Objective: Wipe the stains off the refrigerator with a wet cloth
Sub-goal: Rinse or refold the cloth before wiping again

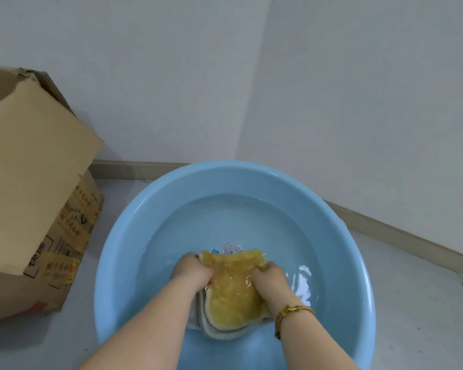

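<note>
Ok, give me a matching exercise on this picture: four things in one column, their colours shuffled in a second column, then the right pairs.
Things:
1. cloth
2. basin
3. box
4. bracelet

Colours:
a. gold
b. yellow
c. brown
d. light blue

Pairs: 1-b, 2-d, 3-c, 4-a
</note>
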